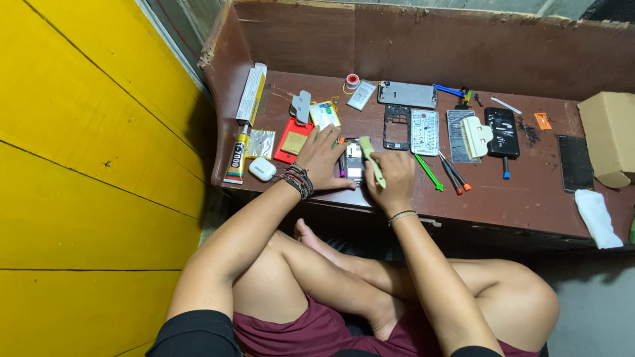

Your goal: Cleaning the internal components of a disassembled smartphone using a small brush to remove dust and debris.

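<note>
Two hands work at the front edge of a dark brown bench (516,198): my left hand (322,158) lies flat, fingers spread, pressing down on an opened phone (355,162). My right hand (391,177) is closed around a pale green plastic tool (372,160), its tip over the phone. Just right lie a green pry stick (429,172) and two orange-tipped screwdrivers (455,176)

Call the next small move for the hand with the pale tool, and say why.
Probably slide the pale flat tool along the opened phone's edge: the right hand has its tip on the phone while the left hand pins it to the bench.
</note>
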